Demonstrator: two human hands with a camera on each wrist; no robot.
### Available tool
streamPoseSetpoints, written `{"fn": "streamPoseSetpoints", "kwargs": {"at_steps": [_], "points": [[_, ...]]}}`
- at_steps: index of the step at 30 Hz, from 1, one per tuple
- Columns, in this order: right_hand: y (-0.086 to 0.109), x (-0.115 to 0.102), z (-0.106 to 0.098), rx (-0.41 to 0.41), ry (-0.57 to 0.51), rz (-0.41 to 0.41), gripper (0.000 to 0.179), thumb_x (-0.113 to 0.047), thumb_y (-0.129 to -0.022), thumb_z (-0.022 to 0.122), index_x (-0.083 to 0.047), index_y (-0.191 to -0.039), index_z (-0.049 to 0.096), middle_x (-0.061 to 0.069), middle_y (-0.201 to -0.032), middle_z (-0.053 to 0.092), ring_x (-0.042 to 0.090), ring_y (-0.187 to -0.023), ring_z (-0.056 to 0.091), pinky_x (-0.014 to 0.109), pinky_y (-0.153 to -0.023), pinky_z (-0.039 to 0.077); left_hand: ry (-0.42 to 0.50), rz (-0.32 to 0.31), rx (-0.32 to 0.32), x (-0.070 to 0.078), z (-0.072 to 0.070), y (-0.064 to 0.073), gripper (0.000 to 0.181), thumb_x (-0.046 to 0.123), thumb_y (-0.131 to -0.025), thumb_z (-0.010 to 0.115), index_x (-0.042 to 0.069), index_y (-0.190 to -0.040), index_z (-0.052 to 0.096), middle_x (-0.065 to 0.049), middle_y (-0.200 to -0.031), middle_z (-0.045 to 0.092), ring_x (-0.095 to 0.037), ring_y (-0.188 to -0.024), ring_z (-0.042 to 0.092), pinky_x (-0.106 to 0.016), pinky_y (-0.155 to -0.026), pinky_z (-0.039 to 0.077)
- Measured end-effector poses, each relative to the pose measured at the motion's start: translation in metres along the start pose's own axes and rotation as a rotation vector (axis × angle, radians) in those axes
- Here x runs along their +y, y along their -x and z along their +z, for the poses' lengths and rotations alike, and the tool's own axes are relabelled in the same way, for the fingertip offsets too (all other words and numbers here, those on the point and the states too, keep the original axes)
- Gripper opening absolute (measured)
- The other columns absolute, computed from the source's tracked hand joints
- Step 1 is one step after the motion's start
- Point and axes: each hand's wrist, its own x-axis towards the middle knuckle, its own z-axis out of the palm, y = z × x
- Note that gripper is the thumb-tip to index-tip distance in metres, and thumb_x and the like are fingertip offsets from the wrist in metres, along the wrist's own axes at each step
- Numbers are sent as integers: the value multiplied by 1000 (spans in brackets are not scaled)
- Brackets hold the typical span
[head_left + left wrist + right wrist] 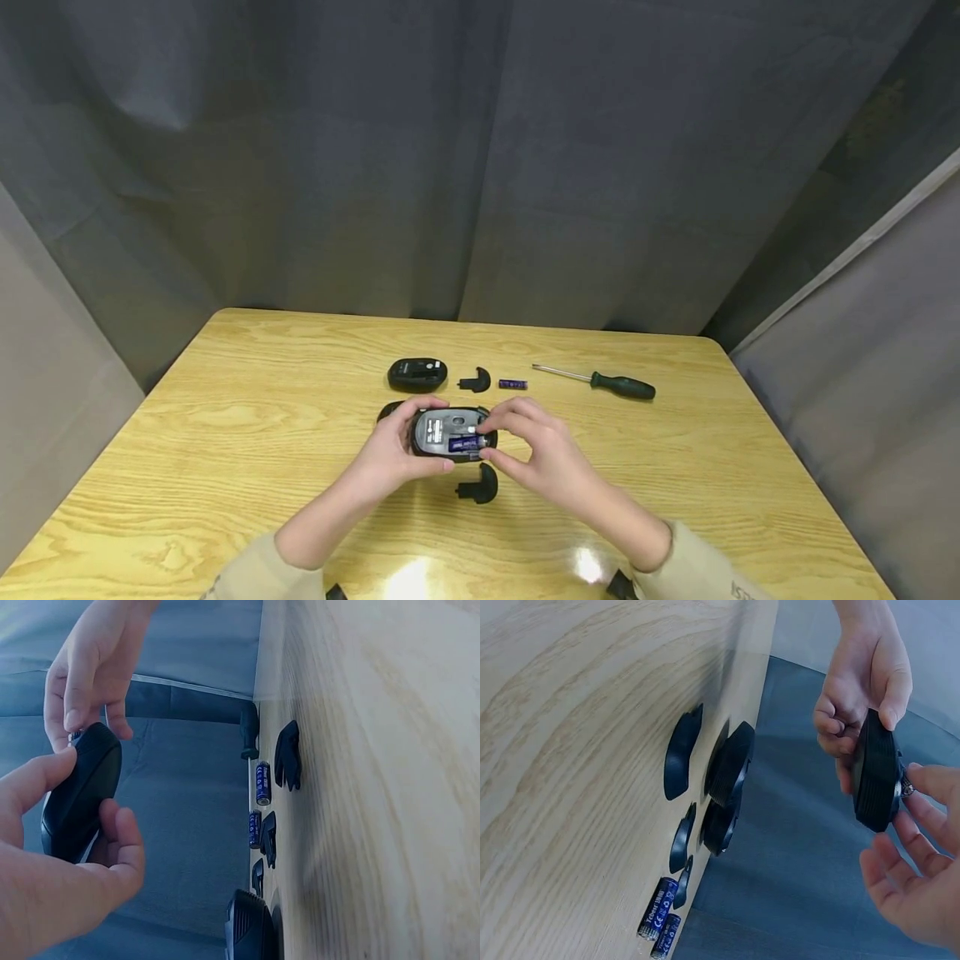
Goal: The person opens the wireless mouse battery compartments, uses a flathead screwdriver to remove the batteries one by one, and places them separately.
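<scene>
My left hand (390,450) grips a black computer mouse (431,425) with its underside up and its battery bay uncovered, held above the table. In the bay lies a purple-blue battery (462,444). My right hand (543,446) is at the mouse's right end, thumb and fingertips pinching the battery. In the right wrist view the battery's metal end (907,784) shows between those fingers and the mouse. Below the held mouse, a black battery cover (480,485) lies on the table.
Behind lie another upturned mouse (417,375), a second cover (476,381), a battery (513,384) and a green-handled screwdriver (622,386). A further mouse (387,410) is partly hidden by my left hand. Another loose battery (656,907) shows in the right wrist view. Grey curtains (480,167) surround the wooden table (262,417).
</scene>
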Motion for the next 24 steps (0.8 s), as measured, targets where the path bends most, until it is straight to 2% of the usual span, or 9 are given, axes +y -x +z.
{"fn": "streamPoseSetpoints", "kwargs": {"at_steps": [7, 12, 18, 24], "points": [[0, 3, 5, 43, 37, -57, 18, -16, -75, 80, -15, -90, 69, -6, -97, 61, 11, -95, 58, 25, -78, 56, -14, 6, 0, -2, 0, -1, 72, -3, -69, 78, 11, -131, 45, -15, -134, 47, -26, -115, 54, -25, -89, 53], [0, 5, 6, 46, 54, -81, 17, -15, -75, 80, -15, -88, 69, -6, -96, 62, 11, -94, 58, 24, -79, 56, -25, 3, 9, -1, 0, -1, 72, -4, -69, 78, 11, -131, 45, -16, -133, 48, -27, -115, 54, -25, -89, 53], [-2, 5, 2, 44, 24, -112, 17, -12, -75, 78, -13, -89, 68, -6, -96, 65, 11, -94, 59, 26, -83, 55, -41, 16, 21, 0, -2, 0, 73, -5, -67, 78, 11, -131, 46, -17, -132, 49, -29, -113, 56, -29, -88, 54], [-2, 6, -5, 70, -19, -154, 19, -8, -75, 78, -13, -92, 69, -6, -91, 69, 11, -89, 60, 23, -80, 55, -34, 1, 28, 0, -4, 1, 74, -6, -67, 78, 9, -132, 45, -18, -133, 49, -30, -115, 55, -31, -90, 53]]}}
